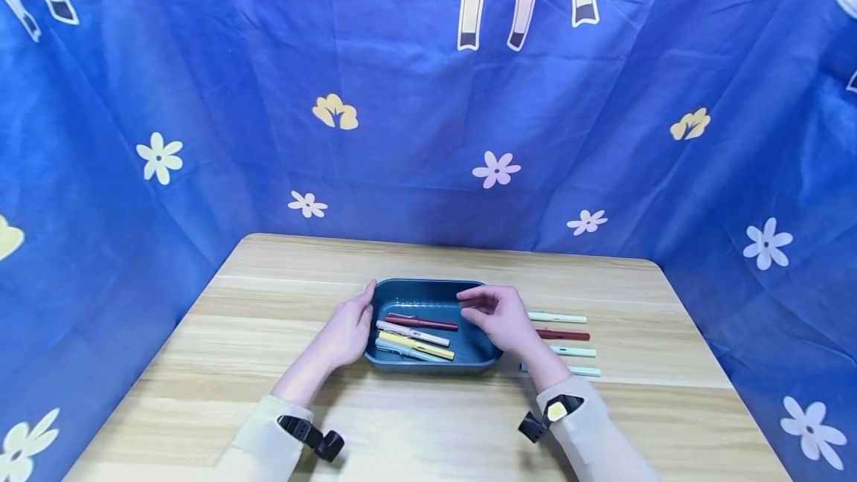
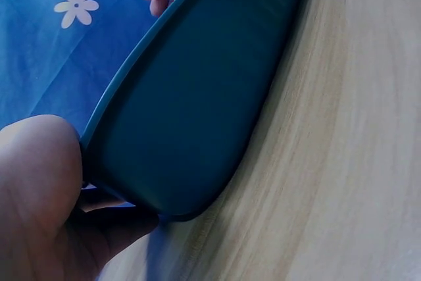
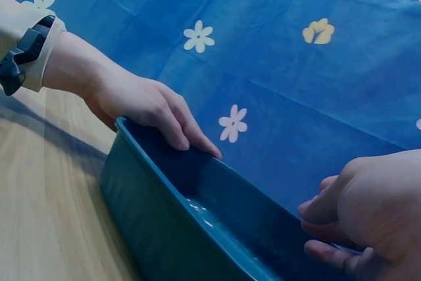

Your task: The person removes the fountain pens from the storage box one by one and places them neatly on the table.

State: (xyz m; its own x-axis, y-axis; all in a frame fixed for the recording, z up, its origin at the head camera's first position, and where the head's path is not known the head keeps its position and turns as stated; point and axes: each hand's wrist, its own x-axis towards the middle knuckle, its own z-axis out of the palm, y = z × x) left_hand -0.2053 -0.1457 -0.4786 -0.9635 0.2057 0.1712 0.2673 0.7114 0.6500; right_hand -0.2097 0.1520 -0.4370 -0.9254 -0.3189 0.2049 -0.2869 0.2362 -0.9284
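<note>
1. My left hand point(image 1: 344, 333) grips the left end of the blue tray point(image 1: 428, 292), fingers curled over its rim.
2. The tray sits mid-table point(image 1: 268, 363), holding a dark red pen point(image 1: 420, 322), a white pen point(image 1: 411, 333) and a yellow pen point(image 1: 415, 346).
3. My right hand point(image 1: 498, 318) hovers over the tray's right side, fingers loosely bent, holding nothing.
4. Four more pens point(image 1: 565, 335) lie on the table just right of it.

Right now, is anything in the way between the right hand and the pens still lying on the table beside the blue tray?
Nothing visible. The right hand hovers over the blue tray, and the four loose pens lie on bare table just past its right wall, apart from each other. Only that low wall lies between them. The left hand holds the opposite side.
</note>
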